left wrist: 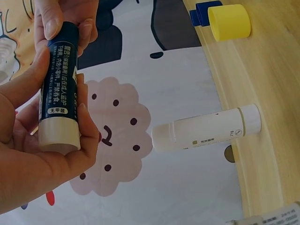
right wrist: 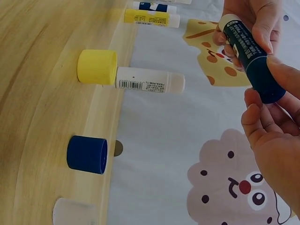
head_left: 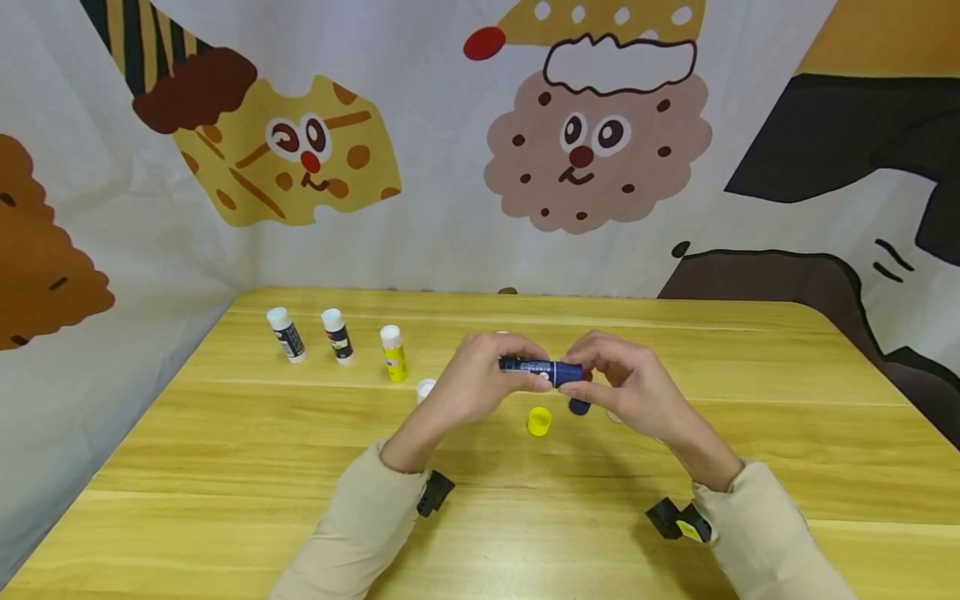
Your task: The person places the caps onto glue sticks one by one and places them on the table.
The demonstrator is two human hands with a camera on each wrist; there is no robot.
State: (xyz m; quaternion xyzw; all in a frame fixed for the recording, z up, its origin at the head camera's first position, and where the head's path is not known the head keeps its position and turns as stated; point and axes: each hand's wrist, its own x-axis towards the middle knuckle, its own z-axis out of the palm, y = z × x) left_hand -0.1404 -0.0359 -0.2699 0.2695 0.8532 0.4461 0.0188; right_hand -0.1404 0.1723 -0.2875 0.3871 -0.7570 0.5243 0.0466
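Observation:
A navy glue stick [head_left: 528, 367] with printed text is held level above the table, between both hands. My left hand [head_left: 474, 383] grips its body, the white end [left wrist: 59, 133] toward the palm. My right hand [head_left: 637, 383] pinches the plain navy cap [head_left: 567, 374] at the other end between thumb and fingers. In the right wrist view the cap meets the body at a thin pale line. Below the hands, a yellow cap [head_left: 539, 422] and a loose navy cap [head_left: 579, 407] sit on the table.
Toward the left of the wooden table [head_left: 225, 467] stand a yellow glue stick [head_left: 393, 354] and two dark-labelled ones [head_left: 339, 337] [head_left: 287, 336], all white-topped. A white glue stick [left wrist: 206, 129] stands behind the hands. A white cap [right wrist: 72, 213] is nearby. A printed cloth [head_left: 442, 250] hangs behind.

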